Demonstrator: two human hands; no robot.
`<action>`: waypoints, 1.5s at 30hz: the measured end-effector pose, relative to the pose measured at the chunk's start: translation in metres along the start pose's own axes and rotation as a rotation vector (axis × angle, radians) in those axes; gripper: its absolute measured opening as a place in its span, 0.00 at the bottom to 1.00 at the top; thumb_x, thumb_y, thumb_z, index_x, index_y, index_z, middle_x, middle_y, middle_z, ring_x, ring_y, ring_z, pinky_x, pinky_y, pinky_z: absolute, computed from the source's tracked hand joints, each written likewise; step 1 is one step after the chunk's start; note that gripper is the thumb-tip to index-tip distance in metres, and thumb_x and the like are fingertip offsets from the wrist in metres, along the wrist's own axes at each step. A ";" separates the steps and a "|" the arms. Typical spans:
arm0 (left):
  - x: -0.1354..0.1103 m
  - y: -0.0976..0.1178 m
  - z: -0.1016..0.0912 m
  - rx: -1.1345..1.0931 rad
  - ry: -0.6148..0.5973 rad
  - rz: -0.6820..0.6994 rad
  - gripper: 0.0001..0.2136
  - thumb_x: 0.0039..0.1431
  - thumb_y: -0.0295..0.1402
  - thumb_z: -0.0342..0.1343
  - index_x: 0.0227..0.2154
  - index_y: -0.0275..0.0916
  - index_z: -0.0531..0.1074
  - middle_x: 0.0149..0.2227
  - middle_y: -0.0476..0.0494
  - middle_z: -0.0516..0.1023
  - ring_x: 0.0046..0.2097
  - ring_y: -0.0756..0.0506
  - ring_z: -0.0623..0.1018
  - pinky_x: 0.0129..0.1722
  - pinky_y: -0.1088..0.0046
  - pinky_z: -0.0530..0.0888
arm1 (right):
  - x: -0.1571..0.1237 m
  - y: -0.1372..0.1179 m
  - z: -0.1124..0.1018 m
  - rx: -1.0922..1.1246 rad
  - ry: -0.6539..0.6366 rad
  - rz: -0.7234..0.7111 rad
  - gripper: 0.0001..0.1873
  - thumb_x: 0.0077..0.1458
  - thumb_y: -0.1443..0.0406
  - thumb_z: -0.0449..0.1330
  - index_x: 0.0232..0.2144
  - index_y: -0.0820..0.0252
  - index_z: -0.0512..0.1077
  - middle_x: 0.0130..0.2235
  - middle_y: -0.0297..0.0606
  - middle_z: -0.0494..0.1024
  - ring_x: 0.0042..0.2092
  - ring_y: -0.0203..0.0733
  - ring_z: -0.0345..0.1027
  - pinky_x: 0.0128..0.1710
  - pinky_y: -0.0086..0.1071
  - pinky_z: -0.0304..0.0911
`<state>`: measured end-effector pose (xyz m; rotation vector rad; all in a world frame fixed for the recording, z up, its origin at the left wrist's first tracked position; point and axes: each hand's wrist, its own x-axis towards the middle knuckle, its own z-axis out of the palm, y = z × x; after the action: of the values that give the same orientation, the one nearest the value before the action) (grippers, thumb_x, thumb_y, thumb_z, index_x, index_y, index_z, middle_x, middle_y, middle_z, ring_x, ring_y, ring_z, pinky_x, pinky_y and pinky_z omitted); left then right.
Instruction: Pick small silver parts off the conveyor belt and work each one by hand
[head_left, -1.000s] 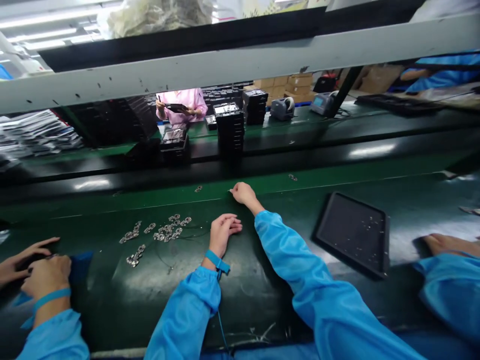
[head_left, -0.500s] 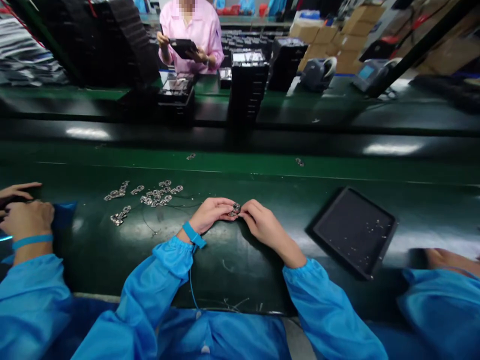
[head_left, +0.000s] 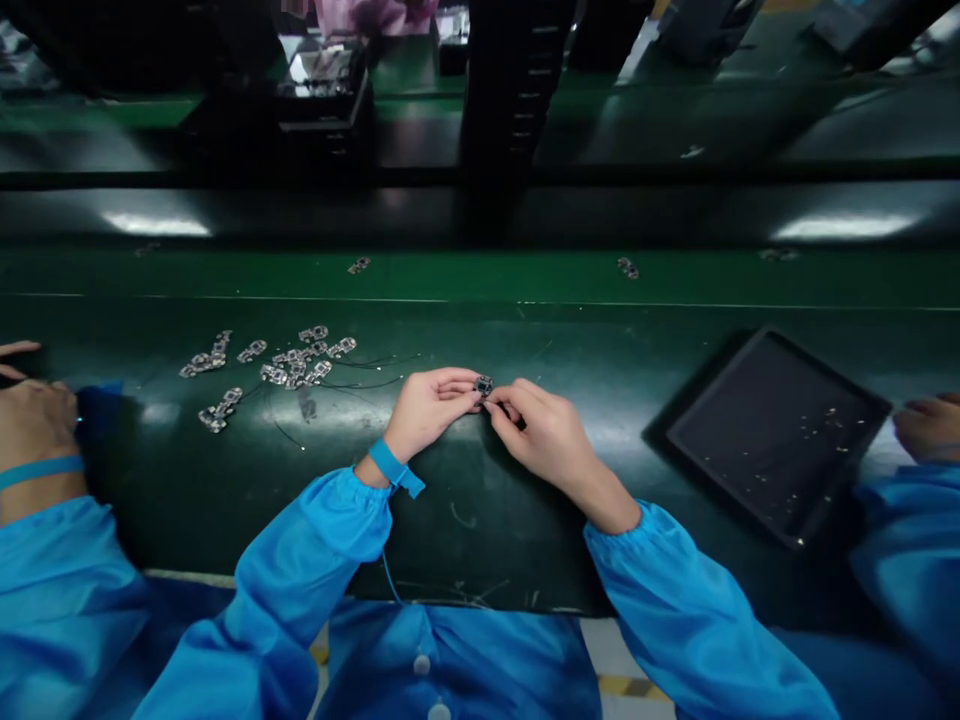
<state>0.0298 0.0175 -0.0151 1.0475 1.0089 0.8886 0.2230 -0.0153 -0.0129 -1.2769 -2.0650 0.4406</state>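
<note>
Between the thumb and fingers of my left hand (head_left: 433, 408) is a small circuit board (head_left: 484, 385), held above the dark green bench (head_left: 480, 520). My right hand (head_left: 541, 428) is closed in a pinch at the board's right edge; whatever its fingertips grip is too small to make out. A blue wrist strap (head_left: 395, 467) is round my left wrist. Left of my hands lies a loose pile of similar circuit boards (head_left: 296, 370), with thin dark wires trailing from it toward my left hand.
A black tray (head_left: 780, 435) holding tiny bright parts rests at the right. Single boards (head_left: 360, 265) lie on the green strip beyond. Co-workers' hands (head_left: 37, 430) are at both sides. Stacked black trays (head_left: 514, 100) stand across the bench, near a person in pink.
The view has tilted downward, so the far side shows less. Both my hands stay at the circuit board, my left still holding it. The co-worker's hand at right has shifted beside the tray.
</note>
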 end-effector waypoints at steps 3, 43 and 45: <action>0.000 0.000 0.002 0.012 0.001 0.005 0.17 0.51 0.35 0.71 0.43 0.32 0.81 0.39 0.36 0.85 0.40 0.42 0.85 0.43 0.66 0.83 | 0.000 0.001 0.000 -0.011 0.020 0.017 0.07 0.65 0.67 0.56 0.37 0.57 0.74 0.29 0.35 0.71 0.29 0.37 0.65 0.30 0.32 0.59; -0.003 0.001 0.005 -0.018 -0.004 -0.040 0.14 0.50 0.29 0.69 0.40 0.28 0.80 0.33 0.38 0.84 0.32 0.46 0.84 0.36 0.71 0.82 | 0.000 0.000 0.001 0.092 0.072 0.106 0.04 0.61 0.68 0.59 0.32 0.58 0.73 0.27 0.32 0.71 0.30 0.36 0.64 0.31 0.31 0.57; -0.003 0.001 0.005 -0.010 -0.005 -0.039 0.14 0.49 0.29 0.69 0.40 0.28 0.80 0.33 0.38 0.84 0.32 0.46 0.84 0.36 0.71 0.82 | 0.001 0.000 0.001 0.092 0.072 0.122 0.04 0.59 0.68 0.60 0.31 0.58 0.73 0.27 0.32 0.71 0.29 0.36 0.64 0.30 0.31 0.57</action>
<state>0.0334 0.0140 -0.0124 1.0181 1.0163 0.8581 0.2226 -0.0145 -0.0134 -1.3486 -1.8921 0.5304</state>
